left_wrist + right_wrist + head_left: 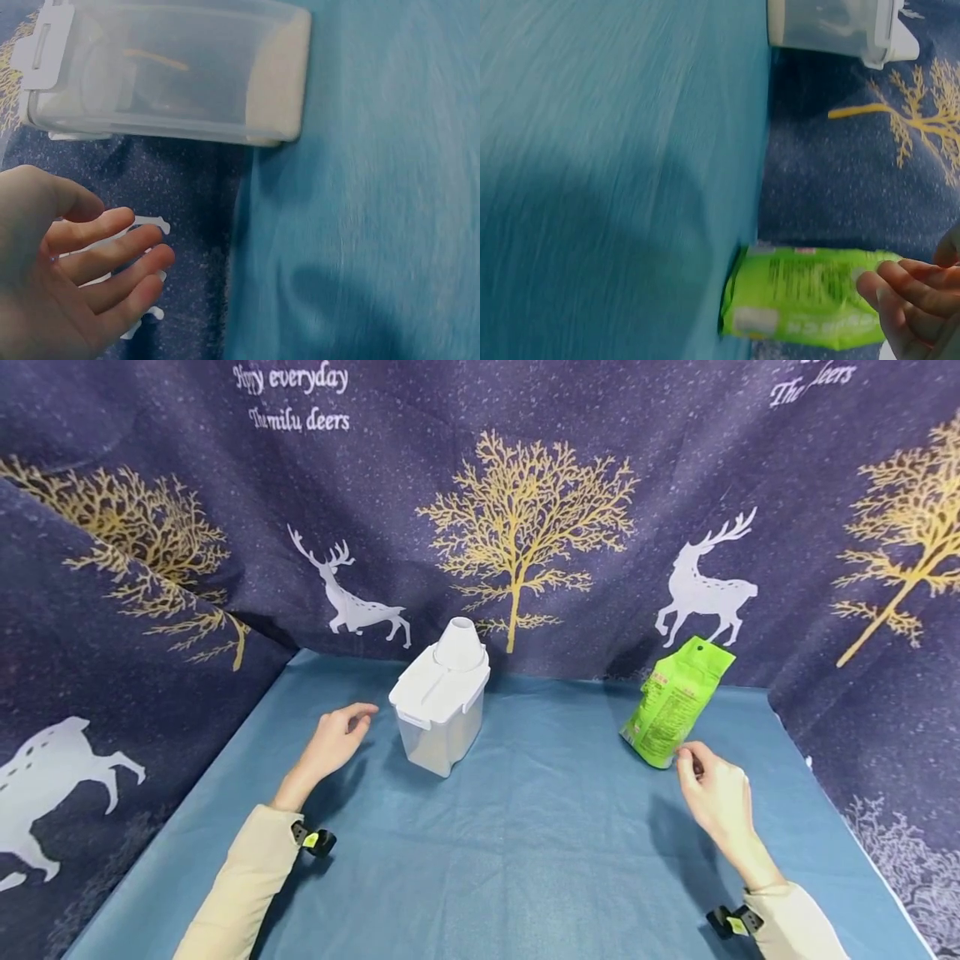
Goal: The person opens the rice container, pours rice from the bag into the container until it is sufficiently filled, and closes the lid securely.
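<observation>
A: Nearest to us, our right hand [718, 793] hovers over the tabletop [525, 843] with fingers loosely bent and nothing in them. The green snack pouch [675, 703] stands just beyond its fingertips, leaning back against the deer-print backdrop [525, 527]. We cannot tell from the head view whether the fingertips touch the pouch yet; the right wrist view shows them [900, 289] right at its edge.

B: And our left hand [333, 745]?

A: Relaxed, holding nothing, palm turned inward. The clear plastic dispenser container [441, 710] stands just to that hand's right and slightly beyond it, apart from the fingers [112, 255]. Its white lid [431, 689] carries a round spout cap [459, 643] at the back.

B: So how do we take the pouch well?

A: We judge it best to close thumb and fingers round the lower half, where the contents give it body. The top with its hanging hole looks flat and floppy, so a pinch there would probably let it swing.

B: Since it leans on the cloth, could a push tip it?

A: Probably; it would slide or fall flat. We should come in from its near side and clamp before lifting.

B: And the container?

A: We would steady it with the left hand at the wall nearest the palm, below the lid latch [45, 49], so it cannot skid on the blue cloth.
</observation>
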Available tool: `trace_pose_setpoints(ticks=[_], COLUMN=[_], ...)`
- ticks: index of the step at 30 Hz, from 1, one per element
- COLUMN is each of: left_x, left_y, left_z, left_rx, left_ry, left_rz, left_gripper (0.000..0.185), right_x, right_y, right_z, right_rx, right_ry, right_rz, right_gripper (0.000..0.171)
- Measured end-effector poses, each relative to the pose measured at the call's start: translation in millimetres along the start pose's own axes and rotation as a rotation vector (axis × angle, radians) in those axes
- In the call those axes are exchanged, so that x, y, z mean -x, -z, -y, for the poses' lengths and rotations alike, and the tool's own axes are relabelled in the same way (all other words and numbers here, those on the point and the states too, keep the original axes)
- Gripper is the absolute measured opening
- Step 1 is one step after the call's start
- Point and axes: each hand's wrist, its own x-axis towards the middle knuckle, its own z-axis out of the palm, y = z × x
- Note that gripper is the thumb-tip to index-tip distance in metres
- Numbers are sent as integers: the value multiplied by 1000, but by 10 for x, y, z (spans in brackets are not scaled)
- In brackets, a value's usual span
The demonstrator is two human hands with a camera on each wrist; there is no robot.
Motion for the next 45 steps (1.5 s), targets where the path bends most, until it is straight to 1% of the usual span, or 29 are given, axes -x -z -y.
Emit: trace_pose_setpoints(ticks=[5, 9, 12, 14, 18, 21, 24, 30, 34, 39, 45], left_x=[-13, -28, -44, -56, -82, -101, -107, -88, -102, -121, -141], left_y=[-19, -35, -39, -38, -38, -47, -55, -64, -64, -63, -80], left_z=[-20, -26, -29, -34, -50, -71, -98, -164, -221, -300, -331], left_rx=[84, 117, 167, 221, 338, 415, 473, 516, 534, 535, 526], left_ry=[29, 50, 74, 96, 138, 152, 171, 236, 271, 289, 300], left_rz=[-24, -33, -18, -5, 19, 41, 57, 49, 31, 15, 9], left_gripper=[27, 26, 26, 27, 30, 33, 36, 37, 38, 38, 40], right_x=[0, 14, 16, 12, 3, 1, 7, 29, 21, -17, -61], right_y=[-26, -54, -73, -79, -77, -81, -113, -220, -289, -326, -368], right_z=[86, 136, 169, 190, 245, 296, 346, 449, 527, 635, 707], right_rx=[-31, -52, -76, -102, -166, -201, -235, -314, -391, -463, -521], right_ry=[-54, -67, -69, -74, -109, -134, -140, -144, -181, -218, -294], right_rz=[139, 216, 239, 261, 357, 429, 458, 483, 513, 543, 606], right_gripper=[21, 21, 19, 19, 24, 27, 27, 24, 24, 26, 32])
